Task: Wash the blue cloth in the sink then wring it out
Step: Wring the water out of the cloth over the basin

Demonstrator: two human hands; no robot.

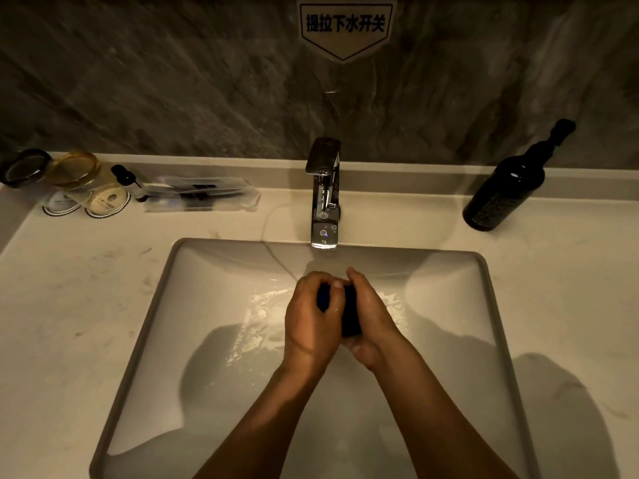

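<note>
1. At the far left of the counter [62, 305] stand 2 glass jars [74, 171], with a small dropper bottle [129, 179] and a clear plastic packet [202, 195] just beside them, all well apart from the sink.
2. The sink [152, 326] is a pale rectangular basin set into the counter; wet streaks and foam shine on its floor to the left of the hands.
3. The left hand [311, 323] is closed around the left side of the cloth, fingers curled over its top.
4. The blue cloth [349, 316] is bunched into a tight dark wad between the 2 hands, held above the basin floor below the tap [323, 191]. No water stream can be made out from the spout.
5. The right hand [371, 319] is closed on the right side of the wad, palm pressed against it, skin glistening wet.
6. Judged from this, the cloth is soft and limp, heavy with water and slippery if soapy. It should compress freely; for wringing, 1 hand at each end of a lengthened roll would give a better twist than this ball.
7. At the far right stands a dark pump bottle [508, 188], well clear of the basin.
</note>
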